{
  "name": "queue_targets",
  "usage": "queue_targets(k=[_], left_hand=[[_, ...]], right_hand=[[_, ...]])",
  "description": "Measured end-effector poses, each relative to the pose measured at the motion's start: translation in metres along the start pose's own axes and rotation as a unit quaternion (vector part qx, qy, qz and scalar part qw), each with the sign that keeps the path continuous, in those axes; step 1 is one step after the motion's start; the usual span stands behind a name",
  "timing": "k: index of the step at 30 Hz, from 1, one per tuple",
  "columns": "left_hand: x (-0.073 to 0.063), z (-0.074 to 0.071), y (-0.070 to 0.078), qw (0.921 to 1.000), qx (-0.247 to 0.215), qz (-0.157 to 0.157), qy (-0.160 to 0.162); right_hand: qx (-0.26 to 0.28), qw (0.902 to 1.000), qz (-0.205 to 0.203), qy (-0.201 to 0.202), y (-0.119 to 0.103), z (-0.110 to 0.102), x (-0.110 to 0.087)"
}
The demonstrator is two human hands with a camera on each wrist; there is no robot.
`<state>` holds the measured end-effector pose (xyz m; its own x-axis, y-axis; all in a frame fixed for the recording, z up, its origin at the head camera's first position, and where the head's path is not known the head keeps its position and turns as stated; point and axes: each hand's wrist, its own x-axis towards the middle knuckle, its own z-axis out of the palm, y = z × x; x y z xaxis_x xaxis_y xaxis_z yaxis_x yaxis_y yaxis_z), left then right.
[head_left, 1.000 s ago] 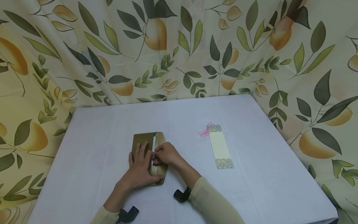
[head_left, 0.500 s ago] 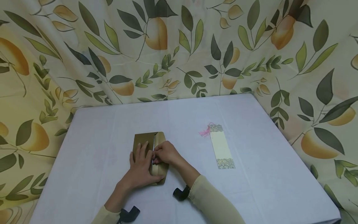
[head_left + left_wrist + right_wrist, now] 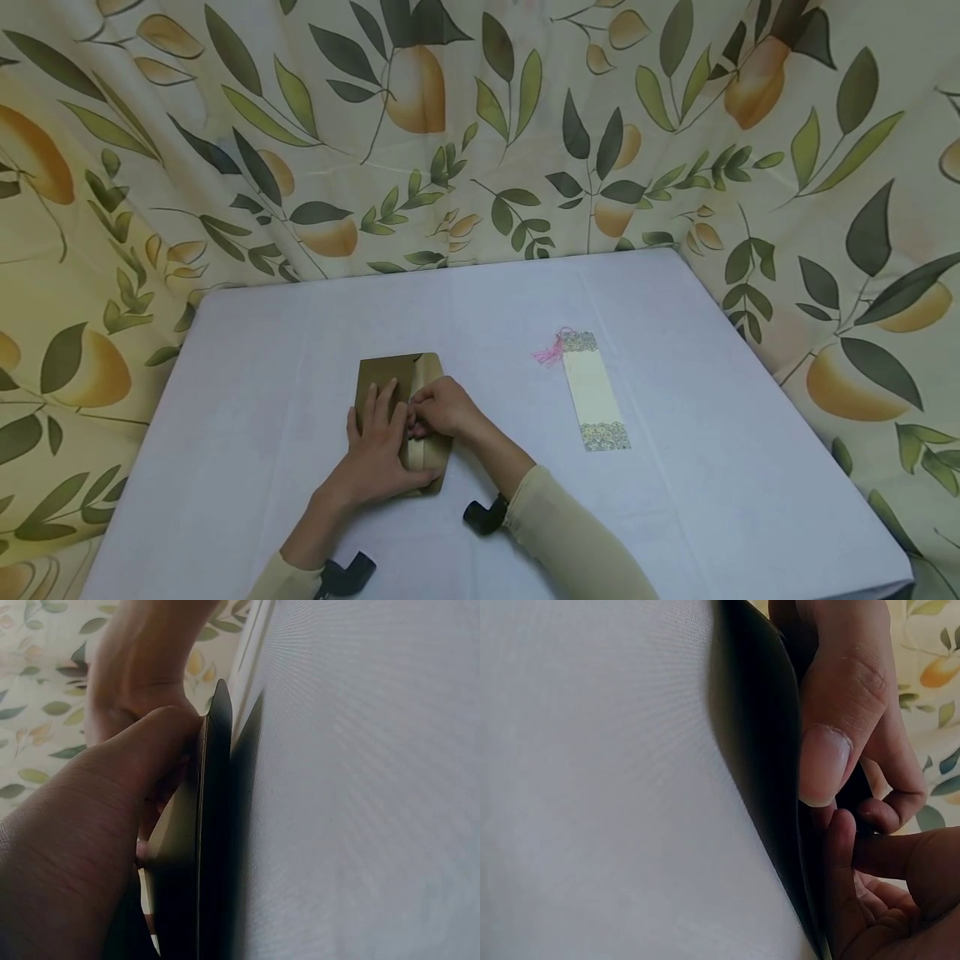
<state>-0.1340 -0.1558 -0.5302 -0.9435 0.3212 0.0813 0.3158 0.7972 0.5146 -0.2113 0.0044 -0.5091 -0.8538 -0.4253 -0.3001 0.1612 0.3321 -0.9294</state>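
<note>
Sleeves (image 3: 581,533) are lying nearest, a black wrist camera (image 3: 486,515) sitting at the right cuff; beyond them the left hand (image 3: 375,454) is pressing down on a brown envelope (image 3: 384,372), its fingers spreading out straight over the left face while the thumb is bracing the near end; the envelope is lying directly beneath the fingers, left of the scene's middle, its long axis running near to far and its pale flap (image 3: 433,454) facing right; the right hand (image 3: 447,410) is therefore standing nearer the flap, coming across it from the right, its fingers curling and pinching the envelope at the flap's inner edge; whether anything more is sitting between those fingertips is hidden; well apart to the right, a tasselled bookmark (image 3: 595,387) is resting on the white tablecloth (image 3: 712,417); farthest off, a leaf-and-fruit curtain (image 3: 525,167) is hanging.
</note>
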Motion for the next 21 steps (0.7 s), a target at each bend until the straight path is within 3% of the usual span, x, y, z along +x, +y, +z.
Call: queue_targets(k=[14,21], left_hand=[[0.0021,0.0011,0.0016,1.0,-0.001,0.005,0.001],[0.0003,0.0019,0.0,1.0,0.007,0.004,0.002]], right_hand=[[-0.01,0.9999,0.003,-0.007,-0.0021,-0.0054,-0.0012],[0.021,0.9985,-0.012,-0.048,0.0027,-0.0089,-0.0065]])
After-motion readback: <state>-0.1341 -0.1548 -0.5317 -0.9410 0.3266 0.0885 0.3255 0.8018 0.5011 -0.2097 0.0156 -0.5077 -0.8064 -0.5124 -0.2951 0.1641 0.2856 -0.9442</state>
